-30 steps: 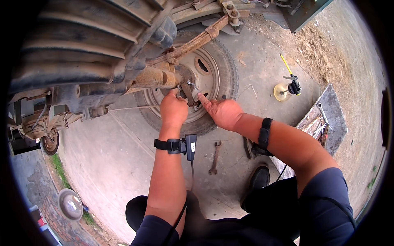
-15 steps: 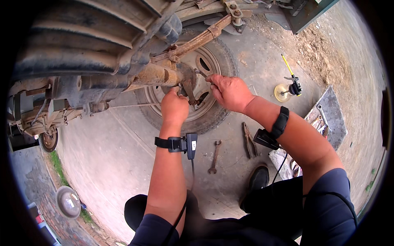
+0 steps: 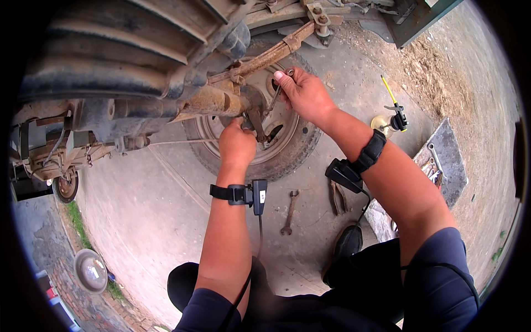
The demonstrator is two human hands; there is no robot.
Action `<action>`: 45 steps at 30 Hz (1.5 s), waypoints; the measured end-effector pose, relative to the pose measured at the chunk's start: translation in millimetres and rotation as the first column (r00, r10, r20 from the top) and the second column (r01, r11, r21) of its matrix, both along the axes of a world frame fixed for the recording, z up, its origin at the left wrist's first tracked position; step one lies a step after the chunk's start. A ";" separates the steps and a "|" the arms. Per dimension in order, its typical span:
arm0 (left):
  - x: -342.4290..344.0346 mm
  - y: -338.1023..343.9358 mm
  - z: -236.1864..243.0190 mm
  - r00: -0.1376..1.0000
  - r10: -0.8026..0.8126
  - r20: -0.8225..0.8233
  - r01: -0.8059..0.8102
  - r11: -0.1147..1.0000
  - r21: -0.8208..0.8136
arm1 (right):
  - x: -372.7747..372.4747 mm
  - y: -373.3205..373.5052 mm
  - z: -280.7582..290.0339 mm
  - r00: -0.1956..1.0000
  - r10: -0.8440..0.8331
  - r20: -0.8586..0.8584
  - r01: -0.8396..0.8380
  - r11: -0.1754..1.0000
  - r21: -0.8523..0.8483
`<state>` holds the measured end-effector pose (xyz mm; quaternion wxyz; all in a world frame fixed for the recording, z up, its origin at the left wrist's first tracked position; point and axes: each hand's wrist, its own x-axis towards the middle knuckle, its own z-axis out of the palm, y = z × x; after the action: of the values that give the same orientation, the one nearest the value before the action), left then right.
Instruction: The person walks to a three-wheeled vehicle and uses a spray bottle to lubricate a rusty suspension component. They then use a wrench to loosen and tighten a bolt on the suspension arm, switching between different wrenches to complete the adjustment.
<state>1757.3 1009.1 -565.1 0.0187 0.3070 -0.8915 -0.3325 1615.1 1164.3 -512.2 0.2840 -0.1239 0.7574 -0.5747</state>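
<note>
My right hand (image 3: 306,94) grips a thin, stiff wrench (image 3: 275,95) by its shank at one o'clock (likely greasy); my left hand (image 3: 237,145) clasps the rusty axle fitting (image 3: 255,119).

— What's the ground like out here?
— Pale concrete floor (image 3: 138,221) in flat daylight, giving way to loose dirt (image 3: 437,72) on the right.
— Anything at the edges?
— A strip of grass (image 3: 77,227) along the left, a round metal bowl (image 3: 90,270) beside it, a green metal wall (image 3: 420,16) up top.
</note>
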 end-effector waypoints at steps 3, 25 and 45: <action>-1.0 1.1 -0.8 1.000 -0.010 0.006 0.010 1.000 -0.005 | -4.7 -1.8 -14.0 0.995 0.002 -0.101 0.004 0.998 0.066; -0.4 0.4 -2.8 1.000 0.008 0.016 -0.008 1.000 0.023 | -20.7 -31.9 -31.2 0.984 -0.009 0.178 0.038 0.987 -0.157; 0.5 -0.2 -5.7 1.000 -0.008 -0.026 0.008 1.000 0.010 | -18.9 -52.3 -41.0 0.997 -0.083 -0.008 0.083 0.996 0.019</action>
<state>1757.8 1008.9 -570.8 0.0275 0.2993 -0.8908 -0.3408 1596.2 1112.0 -553.1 0.2584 -0.0917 0.7685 -0.5782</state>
